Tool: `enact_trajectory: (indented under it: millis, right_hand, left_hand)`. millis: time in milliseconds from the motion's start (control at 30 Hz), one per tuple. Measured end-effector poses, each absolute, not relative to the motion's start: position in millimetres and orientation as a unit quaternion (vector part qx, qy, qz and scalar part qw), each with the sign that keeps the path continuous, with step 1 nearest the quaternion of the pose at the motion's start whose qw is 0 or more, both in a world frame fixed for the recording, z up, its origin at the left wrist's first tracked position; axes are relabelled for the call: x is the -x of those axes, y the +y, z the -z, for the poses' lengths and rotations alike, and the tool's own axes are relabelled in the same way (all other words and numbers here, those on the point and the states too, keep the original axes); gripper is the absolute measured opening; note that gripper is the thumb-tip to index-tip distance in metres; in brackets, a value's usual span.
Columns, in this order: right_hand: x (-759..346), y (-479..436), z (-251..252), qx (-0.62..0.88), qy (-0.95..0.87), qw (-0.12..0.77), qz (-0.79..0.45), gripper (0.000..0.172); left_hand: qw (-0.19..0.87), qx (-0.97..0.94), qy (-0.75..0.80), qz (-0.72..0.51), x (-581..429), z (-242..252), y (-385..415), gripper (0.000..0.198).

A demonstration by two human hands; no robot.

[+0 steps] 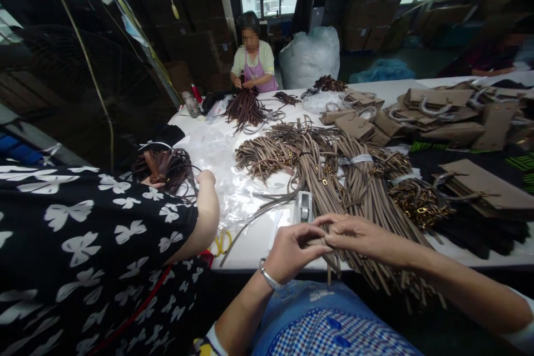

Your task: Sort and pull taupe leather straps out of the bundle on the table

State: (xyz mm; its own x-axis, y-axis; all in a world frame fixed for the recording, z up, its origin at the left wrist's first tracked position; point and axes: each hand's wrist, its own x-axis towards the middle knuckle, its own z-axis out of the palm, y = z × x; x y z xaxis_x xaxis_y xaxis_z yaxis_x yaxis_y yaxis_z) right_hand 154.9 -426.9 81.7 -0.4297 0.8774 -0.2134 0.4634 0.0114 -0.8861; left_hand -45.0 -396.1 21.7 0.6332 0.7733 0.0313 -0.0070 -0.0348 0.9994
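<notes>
My left hand is closed on a thin taupe strap, and a metal bangle circles that wrist. Thumb and fingertips of my right hand pinch the same strap, so the two hands meet at the table's front edge. Just beyond them lies a large pile of taupe straps with gold clasps, some hanging over the edge. Behind my left hand stands a grey-white tape dispenser. Which part of the strap sits between my fingers is mostly hidden.
At left, a co-worker in a bow-print top handles dark brown straps. Another person works across the table with a brown bundle. Taupe bags pile up at right. Yellow-handled scissors and clear plastic lie at left.
</notes>
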Motion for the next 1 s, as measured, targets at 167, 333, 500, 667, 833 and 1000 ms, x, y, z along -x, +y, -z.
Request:
enact_trajectory:
  millis: [167,333,500,667,833,1000]
  right_hand:
    - [-148,-428,-75,0.569,-0.684,0.244,-0.387,0.058]
    - [-151,-415,-74,0.583,-0.713,0.239,-0.307,0.057]
    - [-156,-408,-89,0.59,-0.718,0.241,-0.279,0.041]
    - [-168,-410,-102,0.62,-0.676,0.261,-0.3,0.034]
    - [-179,-413,-96,0.655,-0.645,0.244,-0.31,0.043]
    - [-183,-411,-94,0.623,-0.552,0.334,-0.443,0.04]
  left_hand:
    - [0.737,-0.549,0.253,-0.304,41,-19,-378,0.035]
    - [0.639,-0.647,0.288,-0.299,38,-33,-360,0.023]
    - [0.566,-0.687,0.304,-0.339,37,-51,-349,0.022]
    - [0.591,-0.64,0.328,-0.366,53,-40,-332,0.026]
    - [0.574,-0.624,0.384,-0.365,76,-6,-321,0.028]
    - [0.61,-0.627,0.312,-0.37,69,25,-331,0.042]
